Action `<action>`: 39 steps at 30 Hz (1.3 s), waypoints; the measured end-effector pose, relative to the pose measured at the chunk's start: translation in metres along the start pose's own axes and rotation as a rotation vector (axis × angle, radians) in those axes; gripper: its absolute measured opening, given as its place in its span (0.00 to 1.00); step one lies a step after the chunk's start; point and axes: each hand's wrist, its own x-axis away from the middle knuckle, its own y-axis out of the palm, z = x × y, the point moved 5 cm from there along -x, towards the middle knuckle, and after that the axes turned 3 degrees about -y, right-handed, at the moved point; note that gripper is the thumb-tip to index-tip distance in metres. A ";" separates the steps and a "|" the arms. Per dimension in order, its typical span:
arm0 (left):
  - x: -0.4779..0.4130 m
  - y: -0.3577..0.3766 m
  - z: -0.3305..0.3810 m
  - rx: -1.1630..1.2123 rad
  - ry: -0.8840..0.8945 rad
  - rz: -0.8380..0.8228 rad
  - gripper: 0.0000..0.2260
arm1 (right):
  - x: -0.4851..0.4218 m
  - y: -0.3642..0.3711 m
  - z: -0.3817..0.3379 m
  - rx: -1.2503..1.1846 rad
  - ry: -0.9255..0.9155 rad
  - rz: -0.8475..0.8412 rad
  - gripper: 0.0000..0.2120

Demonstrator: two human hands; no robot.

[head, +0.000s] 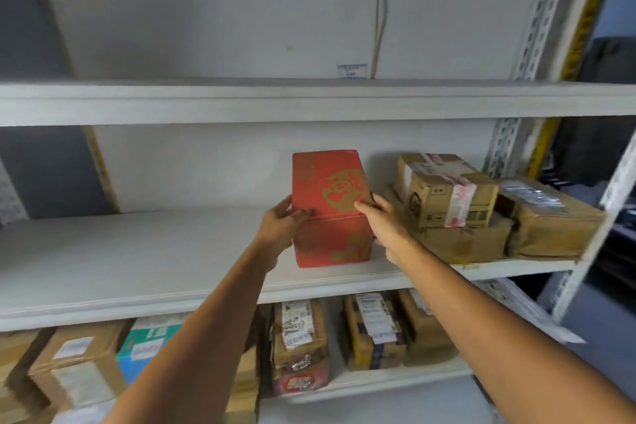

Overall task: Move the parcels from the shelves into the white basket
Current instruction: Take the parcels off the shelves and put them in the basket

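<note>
A red box with gold print (330, 196) stands on the middle shelf (137, 262). My left hand (280, 229) grips its left side with the thumb on the top front edge. My right hand (383, 227) clasps its right side. Both hands press the box between them. To the right on the same shelf lie brown taped cardboard parcels (444, 193), one stacked on another, and a flatter one (550, 220) at the far right. The white basket is not in view.
The upper shelf (309, 100) carries only a small label and a hanging cable (380, 10). The lower shelf holds several brown parcels (299, 344) and a teal box (148, 344). A perforated metal upright (585, 251) stands at the right.
</note>
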 end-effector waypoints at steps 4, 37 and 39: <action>-0.016 0.016 -0.005 0.004 -0.027 -0.008 0.11 | -0.017 -0.014 0.013 0.032 0.040 0.075 0.05; 0.101 0.203 -0.131 -1.303 -0.131 -0.048 0.14 | 0.061 -0.294 0.166 0.871 0.091 -0.346 0.25; 0.086 0.226 -0.150 -1.235 -0.147 -0.068 0.18 | 0.051 -0.311 0.183 0.891 0.115 -0.333 0.25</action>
